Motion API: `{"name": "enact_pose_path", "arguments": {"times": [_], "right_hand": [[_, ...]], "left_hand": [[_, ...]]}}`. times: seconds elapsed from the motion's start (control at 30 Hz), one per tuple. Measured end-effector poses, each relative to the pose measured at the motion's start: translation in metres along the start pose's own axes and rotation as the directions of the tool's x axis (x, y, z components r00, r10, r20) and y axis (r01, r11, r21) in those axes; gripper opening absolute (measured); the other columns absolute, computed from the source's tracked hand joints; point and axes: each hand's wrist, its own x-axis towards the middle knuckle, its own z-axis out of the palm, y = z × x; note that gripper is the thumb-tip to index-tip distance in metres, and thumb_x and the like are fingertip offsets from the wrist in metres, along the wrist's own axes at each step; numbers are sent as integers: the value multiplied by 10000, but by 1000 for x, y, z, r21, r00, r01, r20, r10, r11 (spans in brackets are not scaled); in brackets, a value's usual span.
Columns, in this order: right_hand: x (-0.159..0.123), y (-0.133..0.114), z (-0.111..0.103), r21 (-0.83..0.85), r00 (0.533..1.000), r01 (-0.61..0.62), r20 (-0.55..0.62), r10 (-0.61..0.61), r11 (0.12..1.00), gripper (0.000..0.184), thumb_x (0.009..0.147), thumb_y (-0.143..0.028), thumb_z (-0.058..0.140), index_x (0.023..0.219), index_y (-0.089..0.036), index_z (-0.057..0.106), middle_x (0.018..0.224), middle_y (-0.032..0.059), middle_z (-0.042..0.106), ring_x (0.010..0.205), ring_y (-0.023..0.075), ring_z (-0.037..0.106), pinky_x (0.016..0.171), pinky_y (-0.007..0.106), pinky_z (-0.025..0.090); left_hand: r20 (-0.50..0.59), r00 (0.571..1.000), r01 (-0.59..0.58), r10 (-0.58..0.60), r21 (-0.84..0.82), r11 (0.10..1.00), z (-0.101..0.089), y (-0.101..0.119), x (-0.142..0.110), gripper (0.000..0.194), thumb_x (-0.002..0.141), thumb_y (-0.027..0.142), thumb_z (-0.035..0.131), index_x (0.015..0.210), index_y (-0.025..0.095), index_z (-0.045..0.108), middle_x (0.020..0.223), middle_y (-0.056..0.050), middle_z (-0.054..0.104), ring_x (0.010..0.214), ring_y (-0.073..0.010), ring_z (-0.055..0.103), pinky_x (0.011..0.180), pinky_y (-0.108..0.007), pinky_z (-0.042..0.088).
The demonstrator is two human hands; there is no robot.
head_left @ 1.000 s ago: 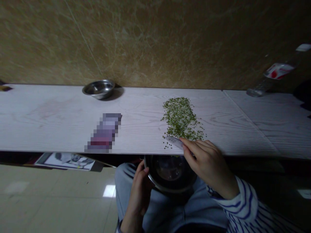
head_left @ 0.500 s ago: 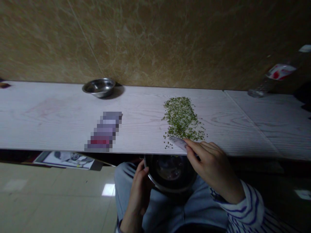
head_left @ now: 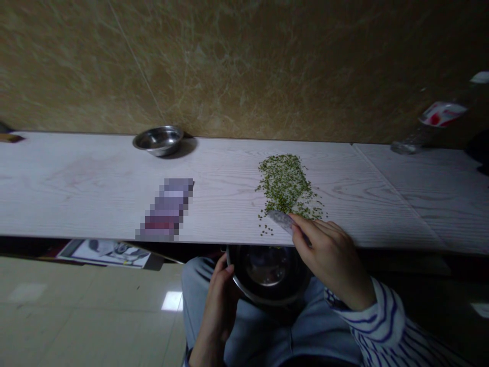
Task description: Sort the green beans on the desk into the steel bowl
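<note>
My right hand (head_left: 330, 252) is closed on a grey, flat, blade-like tool (head_left: 281, 220) with a rounded tip; its grip is mostly hidden by my fingers. The tool's tip rests at the near edge of a patch of small green bits (head_left: 284, 181), like mung beans, spread over the white wood-grain counter (head_left: 225, 199). A few of them lie loose just left of the blade. Below the counter's front edge, a deep metal pot (head_left: 255, 295) sits over my lap. My left hand (head_left: 221, 285) grips its left rim, thumb on top.
A shallow steel bowl (head_left: 159, 141) stands near the wall, left of the green bits. A blurred-out flat rectangular item (head_left: 168, 206) lies in front of it. At the far right, a clear plastic bottle (head_left: 439, 114) leans. Under the counter, a printed sheet (head_left: 109, 252) sticks out.
The blade-like tool has tilted slightly, its tip a little farther into the near green bits. The view has shifted a little. My left hand keeps its hold on the pot.
</note>
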Motion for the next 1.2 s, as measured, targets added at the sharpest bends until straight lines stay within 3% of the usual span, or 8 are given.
{"name": "enact_pose_path", "arguments": {"times": [0.37, 0.67, 1.2], "right_hand": [[6, -2, 4, -26, 1000, -10, 25, 10, 1000, 255, 920, -167, 498, 1108, -151, 670, 925, 86, 754, 761, 194, 682, 736, 326, 464], [14, -4, 6, -32, 1000, -17, 16, 17, 999, 257, 919, -168, 503, 1109, -163, 676, 899, 77, 754, 749, 194, 678, 737, 317, 461], [23, -6, 6, -50, 999, 7, 34, -5, 999, 253, 921, -176, 507, 1118, -185, 664, 892, 61, 751, 760, 181, 657, 734, 307, 411]], "left_hand": [[19, 1000, -14, 15, -18, 1000, 0, 2, 0, 426, 786, 299, 658, 1203, 212, 630, 1140, -94, 722, 1150, -299, 612, 926, -388, 489], [3, 1000, -25, 25, -3, 1000, 0, 4, 1, 419, 771, 298, 674, 1182, 218, 646, 1131, -105, 724, 1145, -330, 613, 869, -389, 518], [-24, 1000, -7, 7, -7, 1000, 0, 3, 2, 425, 763, 310, 675, 1173, 212, 627, 1095, -89, 731, 1086, -301, 644, 857, -385, 520]]}}
